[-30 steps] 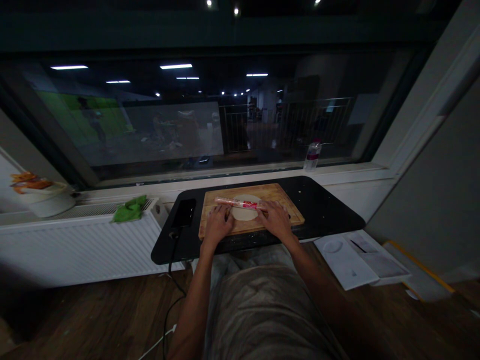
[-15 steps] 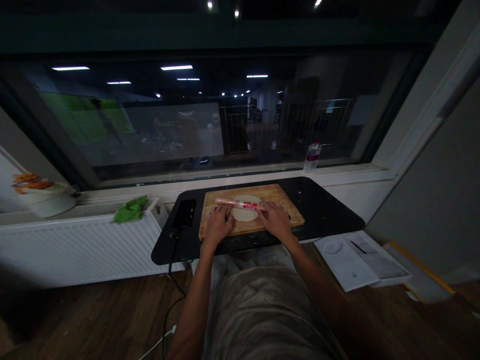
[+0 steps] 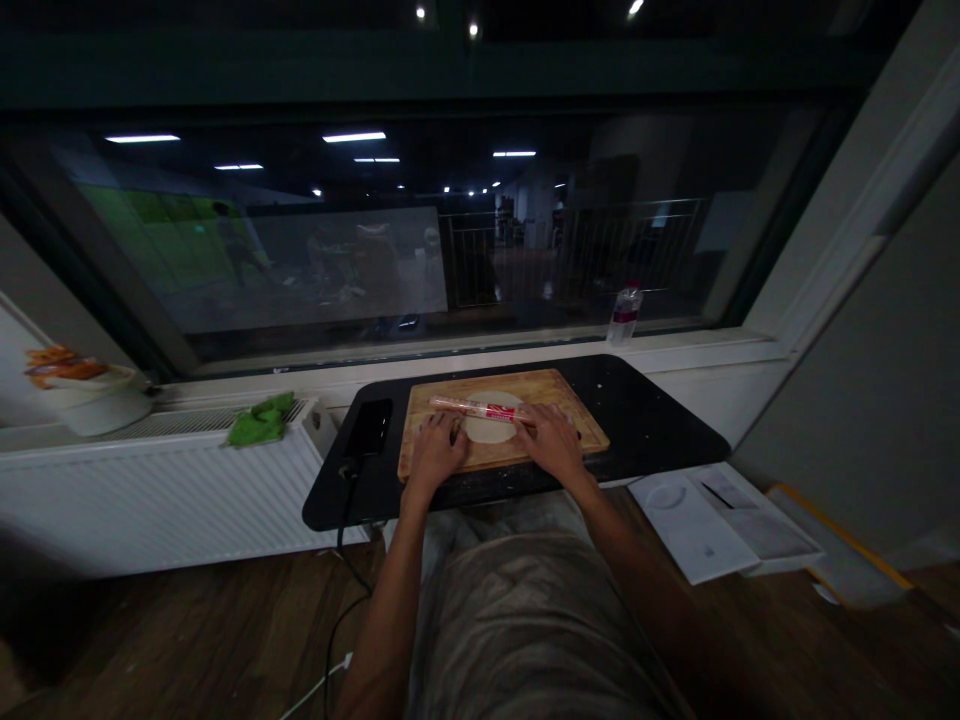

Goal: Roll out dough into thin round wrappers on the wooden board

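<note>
A round, flat sheet of pale dough [image 3: 487, 430] lies on a wooden cutting board [image 3: 427, 393]. Across the dough rests a wooden rolling pin [image 3: 480, 408] with a red and white label round its middle. My left hand [image 3: 437, 446] is closed on the pin's left part, its thumb near the dough's left edge. Toward the other end, my right hand [image 3: 553, 440] grips the pin, fingers bent over it. Both palms hang low over the near half of the board, and the pin's right tip is hidden under my right hand.
The board sits on a small black table [image 3: 660, 430] with a phone [image 3: 369, 428] and its cable at left. A water bottle [image 3: 624, 316] stands on the windowsill. A green cloth [image 3: 261, 420] and a white bowl [image 3: 94, 400] sit on the radiator. An open white box [image 3: 724, 520] lies at lower right.
The label on the rolling pin appears slightly turned, while both hands stay in nearly the same place. A person's figure in the window glass has shifted to the right.
</note>
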A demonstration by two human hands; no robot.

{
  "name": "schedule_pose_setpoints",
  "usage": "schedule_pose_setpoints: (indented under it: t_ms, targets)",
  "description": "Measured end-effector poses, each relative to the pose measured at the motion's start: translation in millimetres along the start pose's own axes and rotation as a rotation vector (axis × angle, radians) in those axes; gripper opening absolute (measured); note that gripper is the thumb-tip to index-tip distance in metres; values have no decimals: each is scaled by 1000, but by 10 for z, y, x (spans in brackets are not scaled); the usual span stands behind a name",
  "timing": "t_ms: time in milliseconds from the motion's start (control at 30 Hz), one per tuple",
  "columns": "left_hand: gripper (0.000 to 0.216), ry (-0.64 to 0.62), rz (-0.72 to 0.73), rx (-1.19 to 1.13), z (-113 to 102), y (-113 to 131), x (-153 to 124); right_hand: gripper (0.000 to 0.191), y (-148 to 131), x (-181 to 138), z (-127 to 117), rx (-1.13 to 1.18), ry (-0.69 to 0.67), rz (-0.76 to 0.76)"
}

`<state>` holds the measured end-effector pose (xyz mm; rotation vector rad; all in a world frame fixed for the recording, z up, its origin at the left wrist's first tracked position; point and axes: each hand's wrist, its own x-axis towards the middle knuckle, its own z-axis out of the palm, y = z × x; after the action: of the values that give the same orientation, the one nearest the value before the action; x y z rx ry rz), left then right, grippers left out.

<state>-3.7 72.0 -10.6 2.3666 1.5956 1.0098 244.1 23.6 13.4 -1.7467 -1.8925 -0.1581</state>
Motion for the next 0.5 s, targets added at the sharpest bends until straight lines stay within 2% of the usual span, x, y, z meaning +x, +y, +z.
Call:
schedule_pose_setpoints:
  t_ms: [500]
  targets:
    - [28, 16, 29, 13, 37, -40, 9, 33, 40, 2, 38, 44, 23, -15]
